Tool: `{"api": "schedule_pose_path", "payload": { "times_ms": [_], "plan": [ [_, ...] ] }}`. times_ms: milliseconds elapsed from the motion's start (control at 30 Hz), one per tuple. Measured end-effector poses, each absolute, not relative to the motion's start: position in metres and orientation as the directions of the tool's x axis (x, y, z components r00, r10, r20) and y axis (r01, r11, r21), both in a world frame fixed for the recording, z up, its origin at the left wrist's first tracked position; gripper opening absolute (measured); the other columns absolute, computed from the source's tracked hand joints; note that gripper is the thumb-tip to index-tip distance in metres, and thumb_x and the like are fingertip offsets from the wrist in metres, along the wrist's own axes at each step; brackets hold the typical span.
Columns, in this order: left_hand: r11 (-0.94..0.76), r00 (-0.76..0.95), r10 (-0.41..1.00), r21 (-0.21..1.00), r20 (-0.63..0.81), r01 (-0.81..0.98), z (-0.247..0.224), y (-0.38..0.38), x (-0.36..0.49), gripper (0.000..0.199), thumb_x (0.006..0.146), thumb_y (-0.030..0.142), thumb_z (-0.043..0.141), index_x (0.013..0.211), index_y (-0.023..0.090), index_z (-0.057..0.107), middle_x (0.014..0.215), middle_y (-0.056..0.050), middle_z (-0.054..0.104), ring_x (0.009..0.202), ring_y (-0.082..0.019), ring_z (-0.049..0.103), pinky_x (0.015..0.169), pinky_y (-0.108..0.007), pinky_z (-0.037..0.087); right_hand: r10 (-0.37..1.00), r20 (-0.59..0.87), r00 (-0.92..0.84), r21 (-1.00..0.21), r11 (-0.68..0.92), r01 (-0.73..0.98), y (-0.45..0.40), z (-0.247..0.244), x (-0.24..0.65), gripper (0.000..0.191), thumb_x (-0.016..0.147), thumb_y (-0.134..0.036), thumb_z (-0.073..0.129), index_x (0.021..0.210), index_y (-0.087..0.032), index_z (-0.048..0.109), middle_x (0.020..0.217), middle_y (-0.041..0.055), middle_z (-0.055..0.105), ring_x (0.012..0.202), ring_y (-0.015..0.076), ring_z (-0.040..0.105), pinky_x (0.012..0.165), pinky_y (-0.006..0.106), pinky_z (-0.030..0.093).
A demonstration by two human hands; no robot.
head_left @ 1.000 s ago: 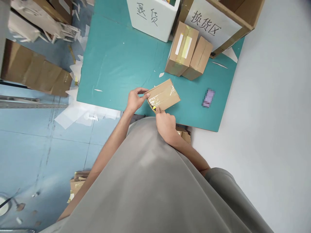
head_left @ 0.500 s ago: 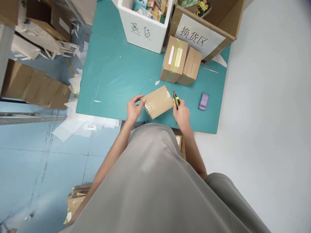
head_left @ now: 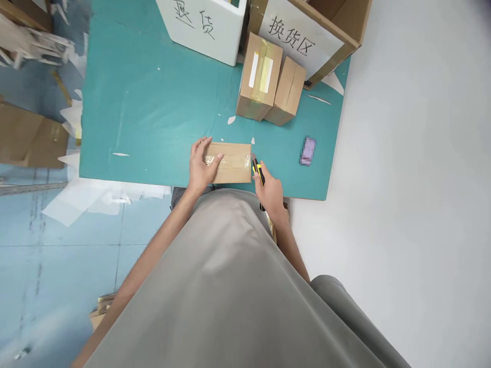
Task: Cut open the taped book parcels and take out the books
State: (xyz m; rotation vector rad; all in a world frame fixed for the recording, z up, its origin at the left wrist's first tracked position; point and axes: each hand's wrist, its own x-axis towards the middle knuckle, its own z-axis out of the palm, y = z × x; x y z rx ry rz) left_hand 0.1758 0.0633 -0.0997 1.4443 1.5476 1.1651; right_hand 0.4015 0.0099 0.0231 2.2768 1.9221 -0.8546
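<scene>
A small, flat cardboard box point(head_left: 233, 163) with strips of clear tape lies near the front edge of the green table point(head_left: 153, 112). My left hand point(head_left: 202, 166) grips its left end, the thumb over the top and the other fingers along the far left side. In my right hand point(head_left: 269, 191) is a yellow and black utility knife point(head_left: 259, 169), closed in the fingers. Its blade end points away from me, close to the box's right edge; whether it touches the cardboard I cannot tell.
Two taped cardboard boxes point(head_left: 260, 76) stand beyond, before a large labelled carton point(head_left: 330, 25) and a white bin point(head_left: 203, 30). A blurred purple item point(head_left: 307, 151) lies at the right. Paper scraps point(head_left: 231, 120) dot the table; white sheets point(head_left: 69, 204) hang off its left side.
The box has turned from a slant to lie square with the table edge. My left hand has moved further over it. The knife has stayed by its right end, and the view has shifted.
</scene>
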Motion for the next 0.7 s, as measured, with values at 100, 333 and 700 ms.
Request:
{"api": "schedule_pose_path", "payload": {
  "times_ms": [100,333,700],
  "plan": [
    [-0.028,-0.132,0.988,0.937,0.079,0.349,-0.098,0.063,0.177,0.070,0.092,0.067,0.075,0.147,0.024,0.063,0.153,-0.017,0.057,0.151,-0.035,0.051,0.132,-0.055,0.036,0.886,-0.458,0.072,-0.246,-0.204,0.948,0.010,0.028,0.396,0.060,0.118,-0.042,0.027,0.173,-0.020,0.035,0.116,0.0124,0.083,0.100,0.0299,0.078,0.091,0.035,0.052],
    [0.005,-0.155,0.987,0.942,0.050,0.337,-0.091,0.059,0.181,0.067,0.093,0.063,0.075,0.146,0.024,0.062,0.152,-0.016,0.057,0.151,-0.035,0.049,0.132,-0.054,0.035,0.844,-0.510,0.166,-0.087,-0.242,0.966,0.013,0.045,0.376,0.061,0.117,-0.036,0.026,0.175,-0.019,0.028,0.115,0.0144,0.083,0.103,0.0303,0.078,0.090,0.037,0.054],
    [0.030,-0.182,0.983,0.949,0.029,0.315,-0.086,0.054,0.185,0.058,0.094,0.055,0.076,0.142,0.024,0.063,0.150,-0.016,0.056,0.150,-0.035,0.049,0.132,-0.054,0.036,0.789,-0.566,0.238,0.028,-0.270,0.963,0.006,0.054,0.355,0.062,0.114,-0.024,0.033,0.174,-0.011,0.027,0.113,0.0205,0.082,0.100,0.0306,0.080,0.088,0.038,0.059]
  ]
}}
